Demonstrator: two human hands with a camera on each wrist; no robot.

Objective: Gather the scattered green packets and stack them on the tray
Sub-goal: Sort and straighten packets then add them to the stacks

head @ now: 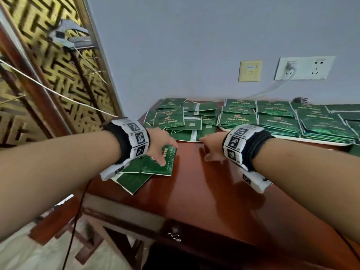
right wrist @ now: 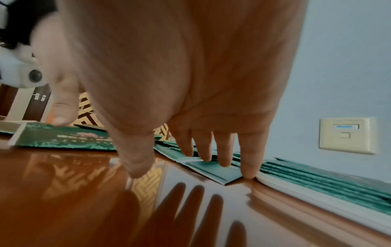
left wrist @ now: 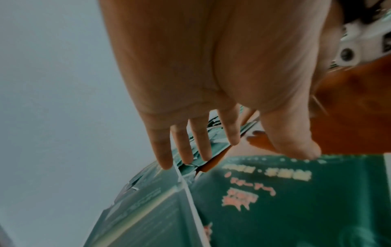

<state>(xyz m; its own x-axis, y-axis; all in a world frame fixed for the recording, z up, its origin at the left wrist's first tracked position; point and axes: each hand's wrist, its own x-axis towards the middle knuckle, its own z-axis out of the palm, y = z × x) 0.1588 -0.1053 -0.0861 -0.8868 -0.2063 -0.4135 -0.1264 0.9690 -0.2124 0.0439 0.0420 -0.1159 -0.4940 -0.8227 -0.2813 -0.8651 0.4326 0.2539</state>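
Two green packets lie overlapped at the table's near left, one [head: 155, 166] on top of another [head: 132, 182]. My left hand [head: 168, 152] hovers over the upper one with fingers spread straight; its thumb [left wrist: 304, 148] touches the packet's top edge [left wrist: 296, 192]. A loose heap of packets [head: 181, 119] covers the far left. To the right, neat stacks [head: 276, 121] sit on a white tray [head: 327, 142]. My right hand [head: 206, 149] is open just above the table, fingers [right wrist: 224, 157] pointing at the heap's nearest packet [right wrist: 211, 170], beside the tray rim [right wrist: 317, 198].
The glossy red-brown table [head: 204, 182] has a bare strip in front of both hands. Behind are a grey wall with a beige plate [head: 250, 71] and a socket [head: 303, 68] with a plugged cord. A patterned screen [head: 48, 75] stands left. A drawer pull [head: 174, 233] is below the edge.
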